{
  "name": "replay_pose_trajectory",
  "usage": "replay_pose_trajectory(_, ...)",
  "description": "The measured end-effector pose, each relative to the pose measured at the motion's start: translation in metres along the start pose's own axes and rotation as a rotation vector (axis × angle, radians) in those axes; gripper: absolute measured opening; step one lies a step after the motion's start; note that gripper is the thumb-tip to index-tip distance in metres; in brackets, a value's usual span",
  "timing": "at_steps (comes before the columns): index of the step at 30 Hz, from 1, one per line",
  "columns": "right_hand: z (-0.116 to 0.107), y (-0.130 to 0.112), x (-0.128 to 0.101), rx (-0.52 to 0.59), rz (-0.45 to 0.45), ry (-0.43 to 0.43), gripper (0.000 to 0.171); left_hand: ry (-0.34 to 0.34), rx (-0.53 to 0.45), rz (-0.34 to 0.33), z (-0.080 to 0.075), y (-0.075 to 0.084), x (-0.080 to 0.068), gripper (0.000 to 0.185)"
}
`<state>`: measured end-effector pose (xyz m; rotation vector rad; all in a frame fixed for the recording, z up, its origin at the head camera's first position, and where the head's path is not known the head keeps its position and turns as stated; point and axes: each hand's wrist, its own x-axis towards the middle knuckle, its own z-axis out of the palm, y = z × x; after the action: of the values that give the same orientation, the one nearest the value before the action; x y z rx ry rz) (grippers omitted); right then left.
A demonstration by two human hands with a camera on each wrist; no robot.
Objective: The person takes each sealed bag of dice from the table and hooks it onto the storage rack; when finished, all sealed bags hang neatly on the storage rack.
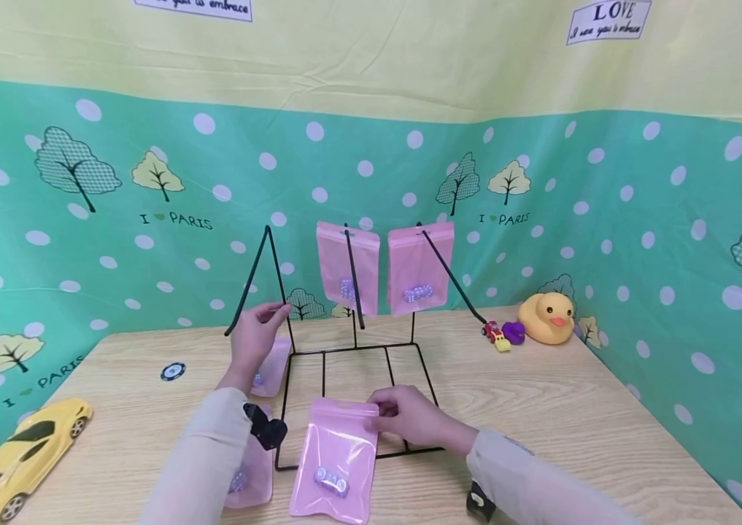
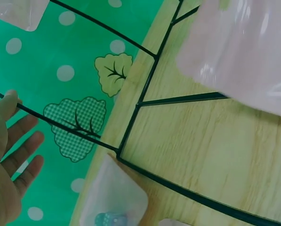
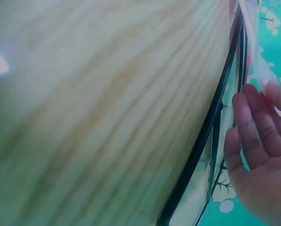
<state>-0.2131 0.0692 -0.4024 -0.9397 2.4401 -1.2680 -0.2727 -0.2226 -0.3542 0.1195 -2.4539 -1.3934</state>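
Note:
A black wire rack stands on the wooden table, with arms sloping forward from its uprights. My left hand pinches its left upright between thumb and index finger, the other fingers spread loosely. The hook on that side carries no bag. My right hand pinches the upper right corner of a pink zip bag over the front of the rack's base. A patterned lilac piece shows inside it. Similar pink bags hang on the middle hook and right hook.
Two more pink bags lie left of the rack, one behind my left wrist, one partly under my forearm. A yellow toy car and a round chip are farther left. A rubber duck and small red toy car sit back right.

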Motion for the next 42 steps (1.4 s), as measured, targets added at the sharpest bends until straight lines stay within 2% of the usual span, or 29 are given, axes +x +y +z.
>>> replay_pose_trajectory(5, -0.007, -0.003, -0.007, 0.072, 0.006, 0.020, 0.009, -0.026, 0.001, -0.012, -0.004, 0.005, 0.002, 0.044)
replay_pose_trajectory(10, -0.012, -0.012, -0.014, 0.192, 0.018, 0.038, 0.009, -0.011, 0.010, -0.005, -0.005, 0.007, 0.004, 0.041)
replay_pose_trajectory(14, -0.017, -0.018, -0.019, 0.245, -0.008, 0.049, 0.010, 0.002, 0.027, -0.005, -0.003, 0.008, 0.005, 0.040)
replay_pose_trajectory(22, -0.029, -0.034, -0.029, 0.227, -0.044, 0.107, 0.016, 0.008, 0.050, 0.001, -0.004, 0.010, 0.006, 0.038)
replay_pose_trajectory(34, -0.047, -0.060, -0.046, 0.115, -0.193, 0.258, 0.012, -0.003, 0.053, 0.006, -0.005, 0.010, 0.004, 0.040)
replay_pose_trajectory(42, -0.053, -0.078, -0.054, 0.142, -0.309, 0.393, 0.008, -0.005, 0.063, 0.006, -0.005, 0.011, 0.006, 0.040)
